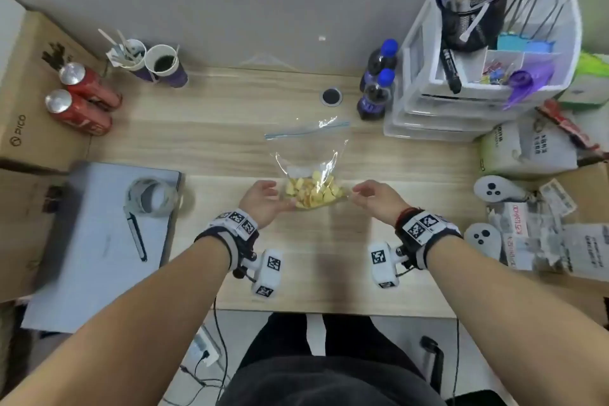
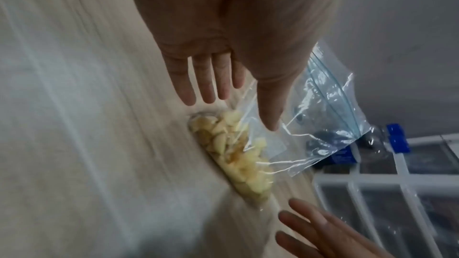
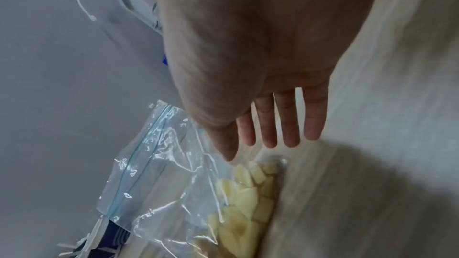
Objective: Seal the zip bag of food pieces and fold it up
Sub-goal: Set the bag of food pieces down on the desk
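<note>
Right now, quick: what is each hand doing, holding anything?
Left hand: open, fingers straight, beside the zip bag, gripping nothing.
Right hand: open, fingers relaxed at the bag's other side, holding nothing.

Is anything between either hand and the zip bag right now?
Nothing visible. The left hand and right hand flank the zip bag on the bare wooden table, fingers open beside the food pieces. The cola bottles stand farther back.

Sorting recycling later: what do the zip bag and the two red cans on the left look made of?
Zip bag: thin clear plastic film, glossy; it crinkles, glints, and shows the food through, with a blue zip strip. Red cans: likely aluminium, judging by bare silvery tops and printed red sides.
</note>
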{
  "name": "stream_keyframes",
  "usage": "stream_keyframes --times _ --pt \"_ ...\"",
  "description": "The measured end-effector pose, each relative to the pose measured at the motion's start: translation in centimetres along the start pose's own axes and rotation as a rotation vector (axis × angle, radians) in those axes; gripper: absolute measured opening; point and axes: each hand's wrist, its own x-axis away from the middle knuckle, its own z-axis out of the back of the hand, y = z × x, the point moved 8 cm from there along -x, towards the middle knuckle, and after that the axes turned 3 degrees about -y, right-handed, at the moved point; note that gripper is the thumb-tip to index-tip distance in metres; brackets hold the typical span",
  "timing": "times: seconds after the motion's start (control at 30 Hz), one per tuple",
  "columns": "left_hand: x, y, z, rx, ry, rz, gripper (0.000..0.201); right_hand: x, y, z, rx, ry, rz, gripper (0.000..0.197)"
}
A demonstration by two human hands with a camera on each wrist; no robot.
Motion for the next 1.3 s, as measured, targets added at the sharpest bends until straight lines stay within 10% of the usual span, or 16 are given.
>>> stream_keyframes --times 0.33,1.07,1.3 --pt "-2.6 1.1 -3.0 -0.048 0.046 0.035 0.085 -4.9 -2.2 -1.9 -0.209 -0.208 0.070 0.071" --pt "-2.8 -1.3 -3.4 -0.137 -0.128 -0.043 0.035 -2.2 2.7 -5.0 -0.205 -0.144 -0.051 0.020" --pt "-3.3 -3.2 -4.6 -0.265 -0.264 -0.049 0.036 -2.1 2.0 -3.6 -0.320 0.077 -0.044 0.016"
